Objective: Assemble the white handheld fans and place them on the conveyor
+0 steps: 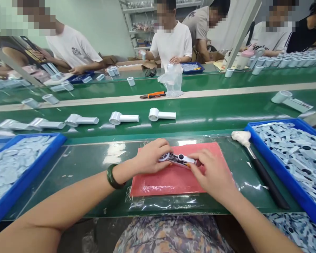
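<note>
Over a red mat [163, 184], a white handheld fan [173, 159] lies between my two hands, its handle uncovered along part of its length so dark inner parts show. Closed around the round head end is my left hand [153, 156]. My right hand [213, 172] pinches the handle end, together with a small white cover [186, 159] with a black oval button. That cover lies over the outer part of the handle. Whether it is seated there, I cannot tell. Some of the fan's head is hidden by my left fingers.
Blue trays of pale plastic parts flank me, a left tray [56, 142] and a right tray [249, 128]. A black-handled mallet [268, 181] lies at right. Several fans, including one fan [162, 115], rest on the green belt [213, 109]. Orange-handled pliers [156, 95] lie beyond; co-workers sit opposite.
</note>
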Demonstrator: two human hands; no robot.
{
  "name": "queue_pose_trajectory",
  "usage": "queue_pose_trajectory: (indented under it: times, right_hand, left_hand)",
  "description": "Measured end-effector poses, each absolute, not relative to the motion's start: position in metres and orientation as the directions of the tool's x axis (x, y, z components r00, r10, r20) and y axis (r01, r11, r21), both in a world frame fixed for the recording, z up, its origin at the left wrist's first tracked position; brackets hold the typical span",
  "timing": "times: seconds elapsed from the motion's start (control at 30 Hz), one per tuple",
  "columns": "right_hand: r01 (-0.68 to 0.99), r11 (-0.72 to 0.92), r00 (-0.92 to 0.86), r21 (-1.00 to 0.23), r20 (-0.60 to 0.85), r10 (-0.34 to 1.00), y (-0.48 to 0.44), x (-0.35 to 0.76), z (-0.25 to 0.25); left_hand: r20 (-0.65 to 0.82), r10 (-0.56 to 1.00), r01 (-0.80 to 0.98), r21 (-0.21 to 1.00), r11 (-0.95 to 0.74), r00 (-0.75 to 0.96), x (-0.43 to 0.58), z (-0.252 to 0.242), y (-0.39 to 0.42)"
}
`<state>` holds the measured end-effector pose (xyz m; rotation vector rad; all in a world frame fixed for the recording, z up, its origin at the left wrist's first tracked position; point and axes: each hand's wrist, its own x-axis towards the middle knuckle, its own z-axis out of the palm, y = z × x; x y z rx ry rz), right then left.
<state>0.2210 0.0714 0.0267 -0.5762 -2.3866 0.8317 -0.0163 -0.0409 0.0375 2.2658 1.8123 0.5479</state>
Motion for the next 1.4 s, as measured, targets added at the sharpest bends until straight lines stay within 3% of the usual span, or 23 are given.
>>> queue_pose_trajectory:
  times: [0.13,0.33,0.47,0.67,0.87,1.1,1.4]
  right_hand:
    - [0.205,0.802,-0.771,-0.561,0.412,0.486,0.057,0.203,0.021]
    - [0.209,0.793,-0.795,-0.572,0.373,0.478,0.057,0.202,0.017]
    - [0.215,0.751,-0.791,-0.625,0.339,0.509,0.058,0.205,0.014]
    - [0.188,0.541,-0.774,-0.820,0.214,0.595,0.062,0.208,0.000]
    - [0.209,0.495,-0.850,-0.843,0.093,0.518,0.061,0.220,0.002]
    - [0.218,0.612,-0.892,-0.760,0.099,0.440,0.047,0.218,0.002]
    - [0.182,0.672,-0.879,-0.717,0.188,0.439,0.048,0.216,-0.007]
  left_hand:
    - [0.206,0.972,0.886,0.423,-0.189,0.109,-0.002,0.033,-0.046]
    - [0.313,0.943,0.789,0.548,-0.276,0.113,0.001,0.030,-0.046]
    - [0.339,0.935,0.776,0.559,-0.292,0.107,0.004,0.028,-0.043]
    - [0.293,0.954,0.783,0.576,-0.234,0.068,0.008,0.028,-0.044]
    - [0.327,0.935,0.813,0.502,-0.295,0.137,0.015,0.035,-0.057]
    - [0.249,0.961,0.896,0.388,-0.215,0.123,0.032,0.034,-0.073]
    - [0.205,0.975,0.908,0.386,-0.163,0.088,0.036,0.032,-0.071]
